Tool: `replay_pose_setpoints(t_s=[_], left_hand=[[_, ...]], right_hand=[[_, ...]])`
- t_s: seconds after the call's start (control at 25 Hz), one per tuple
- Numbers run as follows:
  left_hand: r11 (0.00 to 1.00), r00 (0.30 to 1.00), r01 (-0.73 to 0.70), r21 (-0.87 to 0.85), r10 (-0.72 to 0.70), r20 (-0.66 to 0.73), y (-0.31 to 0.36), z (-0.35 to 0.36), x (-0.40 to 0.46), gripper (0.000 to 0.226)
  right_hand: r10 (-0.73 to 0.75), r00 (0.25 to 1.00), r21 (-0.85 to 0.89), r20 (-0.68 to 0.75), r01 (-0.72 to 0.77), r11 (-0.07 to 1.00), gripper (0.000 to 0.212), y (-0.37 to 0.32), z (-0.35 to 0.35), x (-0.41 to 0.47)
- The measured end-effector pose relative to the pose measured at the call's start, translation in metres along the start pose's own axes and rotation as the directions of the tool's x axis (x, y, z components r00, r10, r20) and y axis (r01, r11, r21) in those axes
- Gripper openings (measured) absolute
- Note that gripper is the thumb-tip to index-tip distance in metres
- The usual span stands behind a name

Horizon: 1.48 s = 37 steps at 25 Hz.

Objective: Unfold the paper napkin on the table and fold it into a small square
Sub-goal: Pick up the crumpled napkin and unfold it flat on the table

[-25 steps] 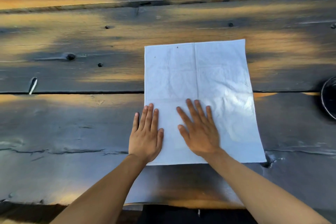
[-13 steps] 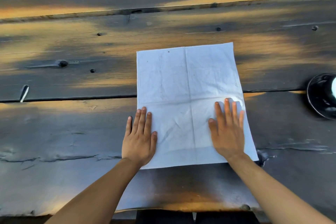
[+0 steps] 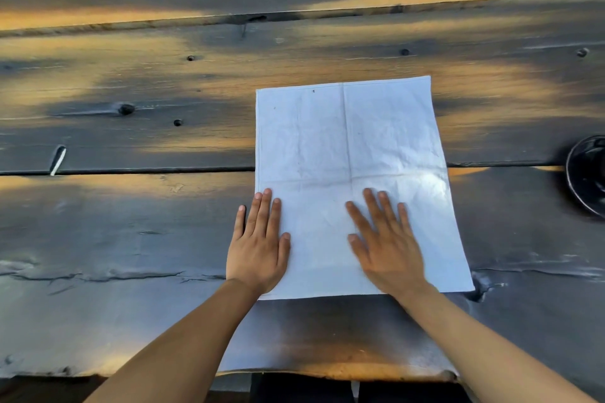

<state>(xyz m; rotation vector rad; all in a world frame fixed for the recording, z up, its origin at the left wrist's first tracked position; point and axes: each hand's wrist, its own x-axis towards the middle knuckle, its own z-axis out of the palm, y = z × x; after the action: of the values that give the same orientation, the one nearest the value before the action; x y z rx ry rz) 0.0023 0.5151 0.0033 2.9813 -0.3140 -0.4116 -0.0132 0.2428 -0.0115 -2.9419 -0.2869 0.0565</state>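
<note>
A white paper napkin [image 3: 353,147] lies fully unfolded and flat on the dark wooden table [image 3: 131,239], with a lengthwise and a crosswise crease showing. My left hand [image 3: 258,242] lies flat with straight fingers on the napkin's near left edge, its little finger on the wood. My right hand [image 3: 386,239] presses flat on the near middle of the napkin, fingers spread and slightly blurred.
A dark round object [image 3: 587,175] sits at the right edge of the view. The table's planks have gaps, knots and a rough near edge [image 3: 294,373]. A small white sliver [image 3: 58,159] sticks out of the plank gap at the left.
My right hand slid out to the napkin's right side and has now come back toward its middle. My left hand has stayed on the left edge.
</note>
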Motion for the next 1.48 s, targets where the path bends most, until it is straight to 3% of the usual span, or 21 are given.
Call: replay_pose_setpoints(t_s=[0.16,0.36,0.48,0.6,0.68,0.76,1.04,1.2,1.32,1.48], left_hand=[[1.0,1.0,0.0,0.008,0.0,0.0,0.0,0.001,0.0,0.067],[0.999,0.999,-0.026,-0.045,0.028,0.032,-0.003,-0.003,0.001,0.068],[0.988,0.994,-0.088,-0.124,0.08,-0.074,-0.01,-0.012,-0.01,0.066],[0.948,0.934,-0.307,-0.09,0.281,-0.219,-0.021,-0.015,-0.042,0.039],[0.896,0.878,-0.443,-0.023,0.428,-0.214,-0.029,-0.012,-0.066,0.025],[0.878,0.866,-0.478,-0.003,0.471,-0.167,-0.034,-0.009,-0.075,0.021],[0.888,0.884,-0.459,0.036,0.46,-0.085,-0.037,-0.017,-0.089,0.022],[0.945,0.944,-0.322,0.053,0.325,-0.061,-0.016,-0.019,-0.09,0.015],[0.966,0.966,-0.257,0.028,0.258,-0.01,-0.003,-0.024,-0.087,0.015],[0.988,0.99,-0.144,-0.064,0.143,-0.008,0.01,-0.032,-0.089,0.009]], right_hand=[[0.092,0.994,-0.035,0.06,-0.09,0.995,0.061,0.068,-0.018,-0.015],[0.095,0.993,0.104,0.071,-0.102,0.989,0.061,0.071,-0.023,-0.017],[0.092,0.995,0.195,0.034,-0.097,0.976,0.047,0.077,-0.041,-0.031],[0.132,0.99,0.189,0.048,-0.138,0.972,0.034,0.087,-0.062,-0.059],[0.088,0.99,0.162,0.111,-0.106,0.981,0.031,0.096,-0.072,-0.077],[0.023,0.982,0.142,0.188,-0.05,0.989,0.029,0.105,-0.075,-0.087],[0.007,0.938,0.156,0.346,-0.065,0.986,0.027,0.125,-0.081,-0.096],[0.004,0.944,0.096,0.331,-0.038,0.995,0.008,0.124,-0.085,-0.099],[0.02,0.942,0.038,0.334,-0.034,0.999,0.018,0.12,-0.082,-0.101],[0.0,0.971,0.084,0.24,-0.021,0.996,0.02,0.11,-0.087,-0.101]])
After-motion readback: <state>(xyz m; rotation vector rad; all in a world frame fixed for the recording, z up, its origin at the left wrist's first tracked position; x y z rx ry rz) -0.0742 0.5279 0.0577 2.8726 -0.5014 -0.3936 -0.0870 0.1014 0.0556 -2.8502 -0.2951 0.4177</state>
